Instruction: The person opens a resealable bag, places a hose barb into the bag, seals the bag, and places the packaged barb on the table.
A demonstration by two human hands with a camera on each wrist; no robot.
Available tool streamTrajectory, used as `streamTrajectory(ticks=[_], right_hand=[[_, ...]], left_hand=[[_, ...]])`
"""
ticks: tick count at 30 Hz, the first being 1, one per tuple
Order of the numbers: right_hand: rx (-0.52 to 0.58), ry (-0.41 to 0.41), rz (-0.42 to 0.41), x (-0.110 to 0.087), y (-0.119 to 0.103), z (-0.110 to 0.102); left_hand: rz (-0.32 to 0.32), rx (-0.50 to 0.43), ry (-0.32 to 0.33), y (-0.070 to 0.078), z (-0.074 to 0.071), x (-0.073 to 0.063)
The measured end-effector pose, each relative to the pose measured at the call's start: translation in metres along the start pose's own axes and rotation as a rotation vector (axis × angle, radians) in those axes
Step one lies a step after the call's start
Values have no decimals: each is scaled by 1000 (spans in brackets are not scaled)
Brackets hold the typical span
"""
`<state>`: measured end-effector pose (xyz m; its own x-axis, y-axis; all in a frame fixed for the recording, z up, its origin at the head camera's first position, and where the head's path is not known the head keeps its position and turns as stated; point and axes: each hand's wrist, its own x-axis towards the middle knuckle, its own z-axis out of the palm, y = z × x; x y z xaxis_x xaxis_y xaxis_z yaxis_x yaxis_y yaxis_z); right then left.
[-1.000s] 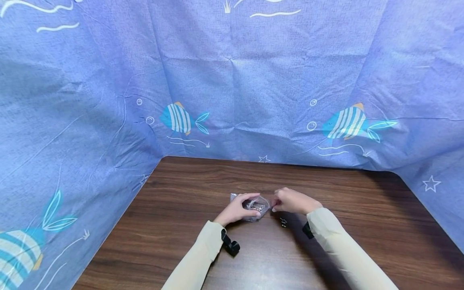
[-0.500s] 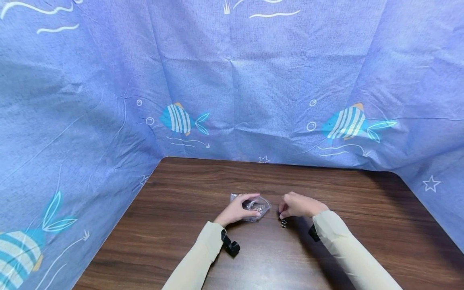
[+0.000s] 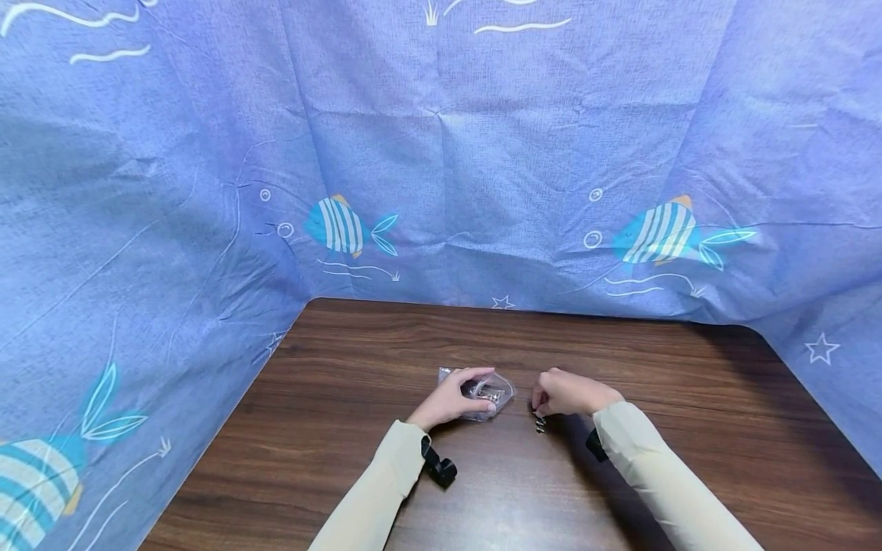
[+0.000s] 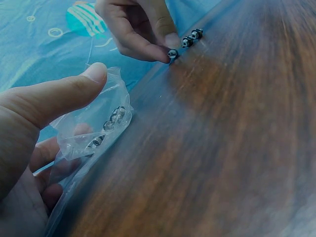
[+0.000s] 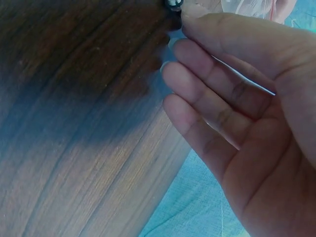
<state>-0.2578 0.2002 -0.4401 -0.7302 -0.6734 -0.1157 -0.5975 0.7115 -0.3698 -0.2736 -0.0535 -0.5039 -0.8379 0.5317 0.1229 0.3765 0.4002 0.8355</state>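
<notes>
Low over the table, my left hand [image 3: 449,399] holds a clear plastic bag [image 4: 74,140], its mouth spread between thumb and curved fingers. Several small shiny metal pieces [image 4: 114,118] lie inside the bag. To the right, my right hand [image 3: 568,392] reaches down with bent fingers, and its thumb and index fingertips meet at a small metal piece [image 4: 173,54] on the tabletop. Two similar metal pieces [image 4: 192,37] lie close beside it. The right wrist view shows the touched piece [image 5: 174,4] only at its top edge, partly cut off.
Both hands work over a dark wood-grain table [image 3: 344,428] with rounded far corners. A blue cloth [image 3: 510,168] printed with fish hangs behind the table and along its sides. Black straps [image 3: 438,464] sit at the wrists.
My right hand has moved from beside the bag's mouth rightward and slightly nearer, to the loose metal pieces; its fingers shift slightly there. The left hand and bag stay put.
</notes>
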Motion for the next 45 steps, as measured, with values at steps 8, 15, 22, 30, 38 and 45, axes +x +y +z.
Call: streamTrajectory(ticks=[8,15,22,30,38,45], right_hand=[[1,9,6,1,-1,-1],[-21,28,-15,2,-1,-1],[-45,54,-43,2,3,2],[-48,59,-79,1,3,6],[-71,97,-104,3,5,0],[-95,133,-112,7,6,-4]], left_hand=[[1,1,6,1,-1,1],[7,-6,12,2,-1,2],[-12,9,7,2,-1,1],[-30,17,7,0,2,-3],[-14,-7,8,-1,2,-2],[-14,-9,9,0,2,-1]])
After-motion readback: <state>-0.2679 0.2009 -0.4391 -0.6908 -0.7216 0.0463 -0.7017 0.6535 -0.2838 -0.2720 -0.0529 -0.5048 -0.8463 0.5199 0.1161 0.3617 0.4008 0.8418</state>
